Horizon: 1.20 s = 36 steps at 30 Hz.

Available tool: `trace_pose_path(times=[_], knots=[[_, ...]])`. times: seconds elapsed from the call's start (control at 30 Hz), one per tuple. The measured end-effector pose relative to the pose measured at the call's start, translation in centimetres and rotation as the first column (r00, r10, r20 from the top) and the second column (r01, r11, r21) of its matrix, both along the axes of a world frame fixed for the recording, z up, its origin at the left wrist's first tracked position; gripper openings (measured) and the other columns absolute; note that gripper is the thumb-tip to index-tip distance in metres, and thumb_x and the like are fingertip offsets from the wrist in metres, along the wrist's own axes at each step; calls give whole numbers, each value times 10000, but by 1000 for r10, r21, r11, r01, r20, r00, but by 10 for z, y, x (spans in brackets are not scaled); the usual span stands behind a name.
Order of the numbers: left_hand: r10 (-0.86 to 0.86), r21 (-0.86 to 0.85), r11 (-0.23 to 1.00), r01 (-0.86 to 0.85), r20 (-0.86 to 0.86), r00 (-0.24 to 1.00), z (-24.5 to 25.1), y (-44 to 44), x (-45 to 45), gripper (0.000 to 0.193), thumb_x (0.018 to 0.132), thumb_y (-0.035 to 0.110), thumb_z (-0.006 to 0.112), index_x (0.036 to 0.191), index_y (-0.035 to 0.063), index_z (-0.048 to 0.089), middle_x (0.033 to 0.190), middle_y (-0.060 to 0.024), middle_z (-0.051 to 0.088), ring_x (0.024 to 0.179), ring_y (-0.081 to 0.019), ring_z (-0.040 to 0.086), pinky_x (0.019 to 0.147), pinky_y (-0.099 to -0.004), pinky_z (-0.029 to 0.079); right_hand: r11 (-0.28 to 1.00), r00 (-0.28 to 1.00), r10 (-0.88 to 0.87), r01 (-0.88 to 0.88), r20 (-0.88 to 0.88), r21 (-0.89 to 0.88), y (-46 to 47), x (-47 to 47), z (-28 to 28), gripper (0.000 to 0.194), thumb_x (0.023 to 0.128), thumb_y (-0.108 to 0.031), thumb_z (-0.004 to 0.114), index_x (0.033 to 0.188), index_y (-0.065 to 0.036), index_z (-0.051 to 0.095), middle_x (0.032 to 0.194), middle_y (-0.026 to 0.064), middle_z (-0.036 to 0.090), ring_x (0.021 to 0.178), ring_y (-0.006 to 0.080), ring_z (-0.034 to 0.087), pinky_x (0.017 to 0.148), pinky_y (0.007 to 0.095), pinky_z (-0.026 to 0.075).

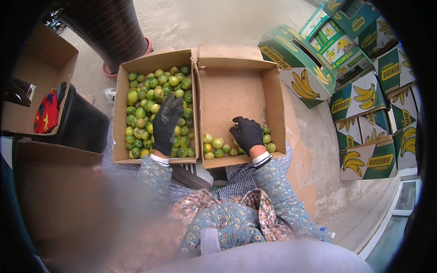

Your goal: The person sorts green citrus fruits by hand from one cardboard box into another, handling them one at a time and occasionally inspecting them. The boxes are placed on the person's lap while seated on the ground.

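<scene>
In the left cardboard box lies a dense layer of small round green and yellowish fruits. My left hand, in a black glove with a dotted palm, rests over these fruits with its fingers stretched up the box; nothing is visible in its grip. The right cardboard box has a bare floor at its far part and several of the same fruits along its near edge. Over that near part is my right hand, black-gloved, its fingers curled around a green fruit partly hidden under them.
Banana cartons are stacked on the right, one tilted carton near the right box. Nested dark pots stand at the upper left. A black bin and open cartons flank me on the left. A plastic bottle lies lower right.
</scene>
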<state>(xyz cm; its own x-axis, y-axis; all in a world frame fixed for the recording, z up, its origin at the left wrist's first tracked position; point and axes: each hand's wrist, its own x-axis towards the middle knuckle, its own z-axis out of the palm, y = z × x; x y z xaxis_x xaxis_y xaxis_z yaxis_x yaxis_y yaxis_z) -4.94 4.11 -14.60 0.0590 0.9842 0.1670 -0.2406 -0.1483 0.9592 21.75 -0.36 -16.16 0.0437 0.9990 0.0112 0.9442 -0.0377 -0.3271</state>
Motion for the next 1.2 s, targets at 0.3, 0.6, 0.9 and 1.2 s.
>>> trace_pose_path(times=[0.3, 0.6, 0.9, 1.2], knots=[[89, 488, 794, 362, -683, 725, 24, -19, 18, 607, 780, 129, 789, 1341, 62, 569, 1215, -133, 640, 1035, -290, 628, 929, -366, 491, 996, 536, 89, -49, -839, 74, -15, -68, 58, 334, 935, -206, 666, 1219, -38, 609, 1019, 65, 690, 917, 133, 655, 821, 285, 512], [152, 197, 979, -62, -483, 862, -23, 24, -16, 456, 988, 144, 556, 1416, 20, 462, 1275, -110, 602, 1109, -196, 581, 976, -350, 435, 972, 969, 187, -159, -162, 172, -8, -39, 18, 289, 913, -344, 590, 1088, -130, 675, 910, 112, 700, 861, 302, 666, 775, 453, 507], [583, 634, 768, 91, -750, 312, -25, 38, -68, 403, 1003, 55, 445, 1398, 56, 521, 1410, -134, 536, 1320, -257, 489, 1166, -453, 310, 903, 924, 370, -333, 96, -271, -15, -47, -2, 348, 858, -378, 629, 1129, -158, 625, 972, 103, 694, 927, 314, 665, 814, 464, 489], [36, -10, 999, -38, -129, 991, -16, 19, -19, 503, 992, 122, 578, 1458, 23, 417, 1388, -143, 539, 1255, -222, 550, 1044, -336, 460, 992, 954, 58, -89, -295, -93, -11, -43, 12, 388, 873, -454, 638, 1100, -138, 648, 916, 125, 703, 862, 293, 681, 758, 418, 511]])
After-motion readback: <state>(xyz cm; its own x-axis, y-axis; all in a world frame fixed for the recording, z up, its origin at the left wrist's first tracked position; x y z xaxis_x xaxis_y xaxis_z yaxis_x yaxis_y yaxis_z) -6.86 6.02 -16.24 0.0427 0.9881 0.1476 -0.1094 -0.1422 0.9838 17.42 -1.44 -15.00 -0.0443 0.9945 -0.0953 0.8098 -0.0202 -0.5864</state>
